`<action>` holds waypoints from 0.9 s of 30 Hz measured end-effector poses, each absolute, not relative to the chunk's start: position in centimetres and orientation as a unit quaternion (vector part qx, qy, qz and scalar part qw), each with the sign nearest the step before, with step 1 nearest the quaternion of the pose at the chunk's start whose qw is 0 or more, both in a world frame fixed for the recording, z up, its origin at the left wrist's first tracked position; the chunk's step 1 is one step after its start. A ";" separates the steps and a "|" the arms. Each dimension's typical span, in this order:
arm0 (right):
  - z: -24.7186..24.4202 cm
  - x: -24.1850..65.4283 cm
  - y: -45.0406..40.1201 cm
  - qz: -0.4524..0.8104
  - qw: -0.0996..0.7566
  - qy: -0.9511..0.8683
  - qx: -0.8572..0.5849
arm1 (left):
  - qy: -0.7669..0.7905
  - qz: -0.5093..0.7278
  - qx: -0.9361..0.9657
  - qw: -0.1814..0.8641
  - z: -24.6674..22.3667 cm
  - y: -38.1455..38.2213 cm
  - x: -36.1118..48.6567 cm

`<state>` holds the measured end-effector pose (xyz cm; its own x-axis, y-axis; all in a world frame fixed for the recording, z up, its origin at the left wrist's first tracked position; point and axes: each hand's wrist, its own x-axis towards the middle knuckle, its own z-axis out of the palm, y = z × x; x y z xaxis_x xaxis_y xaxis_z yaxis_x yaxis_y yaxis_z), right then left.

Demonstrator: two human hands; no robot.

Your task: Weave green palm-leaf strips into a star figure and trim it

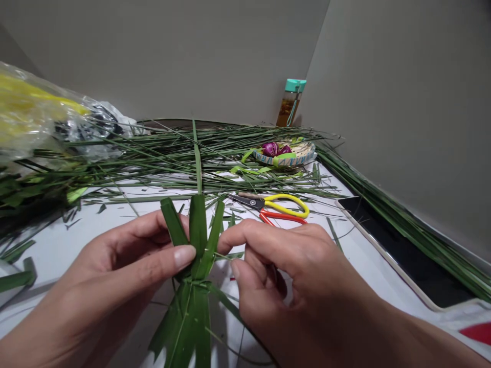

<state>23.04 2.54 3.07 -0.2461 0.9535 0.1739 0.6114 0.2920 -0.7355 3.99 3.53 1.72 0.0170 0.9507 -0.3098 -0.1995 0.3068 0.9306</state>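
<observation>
Beyond the bound leaf [195, 301], scissors [253, 203], then green strips [169, 144] and basket [307, 156].

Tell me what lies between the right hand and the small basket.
The head view shows scissors lying there, with green leaf strips beyond them, toward the basket.

The leaf [198, 222] looks smooth and faintly glossy, the scissors [253, 203] metal-bladed, the screen [402, 250] glassy, the bag [34, 115] of shiny, crinkled plastic.
</observation>
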 end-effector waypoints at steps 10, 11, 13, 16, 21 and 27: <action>2.7 23.7 2.0 0.230 0.324 -0.759 -0.515 | 0.490 0.483 0.317 0.653 2.0 4.3 4.6; 2.7 23.8 2.0 0.230 0.319 -0.762 -0.514 | 0.491 0.481 0.317 0.653 2.0 4.3 4.6; 2.6 24.0 2.0 0.230 0.310 -0.773 -0.504 | 0.498 0.477 0.316 0.652 1.9 4.0 4.5; 2.6 23.9 1.9 0.227 0.318 -0.774 -0.498 | 0.526 0.473 0.313 0.634 1.8 3.5 4.0; 3.0 23.3 1.6 0.242 0.317 -0.739 -0.543 | 0.574 0.464 0.317 0.596 1.9 3.0 3.8; 2.9 23.6 2.1 0.236 0.320 -0.768 -0.501 | 0.568 0.472 0.319 0.594 1.9 3.1 4.1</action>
<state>23.60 2.13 2.90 -0.2921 0.9216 0.2554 0.6186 0.3858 -0.6845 4.11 3.07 1.95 -0.0919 0.9227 -0.3743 -0.1985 0.3514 0.9149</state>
